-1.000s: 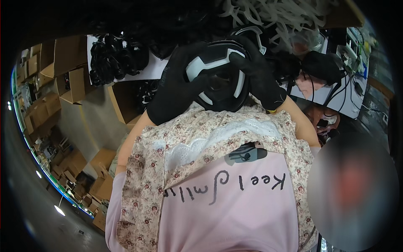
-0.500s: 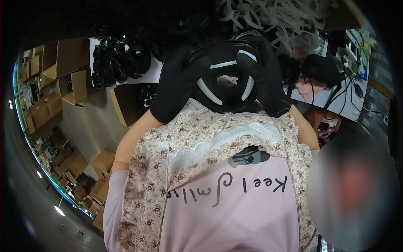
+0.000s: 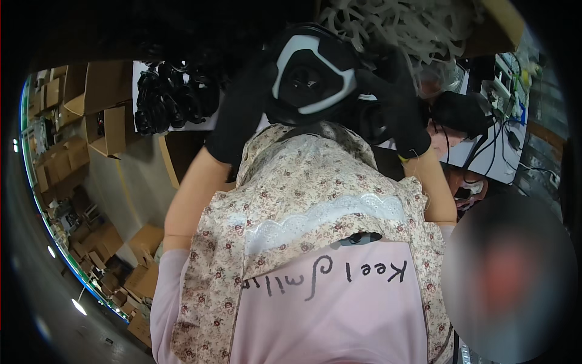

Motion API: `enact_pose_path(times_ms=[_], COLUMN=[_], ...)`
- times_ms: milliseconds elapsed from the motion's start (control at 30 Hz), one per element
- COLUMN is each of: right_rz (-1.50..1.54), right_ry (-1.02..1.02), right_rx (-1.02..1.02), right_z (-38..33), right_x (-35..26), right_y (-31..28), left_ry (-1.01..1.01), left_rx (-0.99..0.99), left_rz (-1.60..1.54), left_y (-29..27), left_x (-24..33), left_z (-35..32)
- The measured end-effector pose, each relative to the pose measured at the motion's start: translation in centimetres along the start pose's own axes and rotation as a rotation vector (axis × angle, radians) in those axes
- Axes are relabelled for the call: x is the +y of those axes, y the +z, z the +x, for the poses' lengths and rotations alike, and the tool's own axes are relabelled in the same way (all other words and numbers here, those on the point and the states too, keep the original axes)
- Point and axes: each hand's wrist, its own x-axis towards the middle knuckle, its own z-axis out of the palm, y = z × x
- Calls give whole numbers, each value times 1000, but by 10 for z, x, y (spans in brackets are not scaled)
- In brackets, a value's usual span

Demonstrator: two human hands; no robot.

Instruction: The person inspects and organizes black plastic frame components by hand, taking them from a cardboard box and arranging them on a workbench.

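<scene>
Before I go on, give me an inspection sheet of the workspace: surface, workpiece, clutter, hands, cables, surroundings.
Surface: white tabletop visible at left and right; the middle is too dark to judge.
Workpiece: round black part with a pale three-sided frame, raised in front of the apron.
Clutter: heaped black parts at left; tangled translucent strips at upper right.
Hands: gloved left hand at the part's left edge; gloved right hand by its right edge, contact unclear.
Cables: black cables loop across the right side.
Surroundings: cardboard boxes and grey floor at left.
</scene>
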Motion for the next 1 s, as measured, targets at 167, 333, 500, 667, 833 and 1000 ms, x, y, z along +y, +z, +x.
enact_pose_path(times_ms=[167,333,500,667,833,1000], right_rz=[-753,-799,-874,-536,-540,-305], right_ry=[-328,63,65,99,77,30], right_rx=[-231,-450,-482,-400,-379,-103], right_z=[4,4,-2,-7,-8,0], right_x=[-43,-40,-39,-30,-21,-8], right_y=[31,29,30,39,34,26], left_ry=[116,-129,-116,-101,-96,86], left_rx=[-443,-391,-259,-261,-277,-203], left_rz=[659,510,254,222,249,381], left_y=[-7,-6,2,1,1,-14], left_x=[41,20,11,-2,-1,-26], left_z=[17,-8,-22,-21,-9,6])
